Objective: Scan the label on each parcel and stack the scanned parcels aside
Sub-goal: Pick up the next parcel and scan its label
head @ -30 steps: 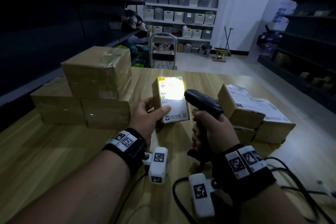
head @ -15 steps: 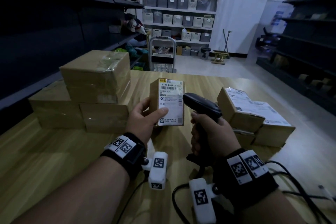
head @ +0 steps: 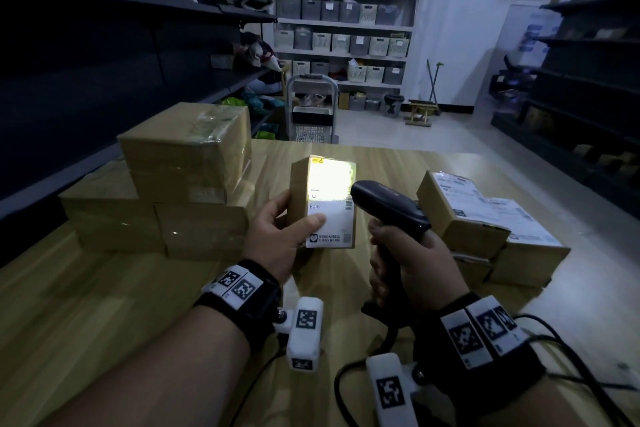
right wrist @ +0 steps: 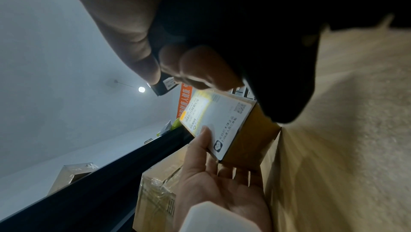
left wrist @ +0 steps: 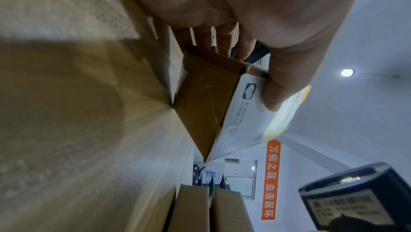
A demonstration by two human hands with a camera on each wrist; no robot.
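My left hand [head: 277, 236] holds a small brown parcel [head: 299, 198] upright over the wooden table [head: 104, 305], thumb on its white label [head: 332, 222] and fingers behind. In the left wrist view the same parcel [left wrist: 200, 105] shows its brown end, with my thumb on the label [left wrist: 244, 121]. My right hand [head: 412, 260] grips a black handheld scanner [head: 388, 204] by its handle, its head just right of the label. Bright scanner light washes out the label's upper half. The right wrist view shows the lit label [right wrist: 218, 118] and the scanner [right wrist: 163, 88] above it.
Three larger brown boxes [head: 187, 163] are stacked at the table's left. A pile of labelled parcels [head: 485, 218] lies at the right. A black cable [head: 571, 357] trails from my right wrist. Dark shelving runs along both sides; a trolley [head: 313, 111] stands beyond the table.
The scanner light was on a second ago, off half a second ago, and is on the label again now. Parcel and scanner have barely moved.
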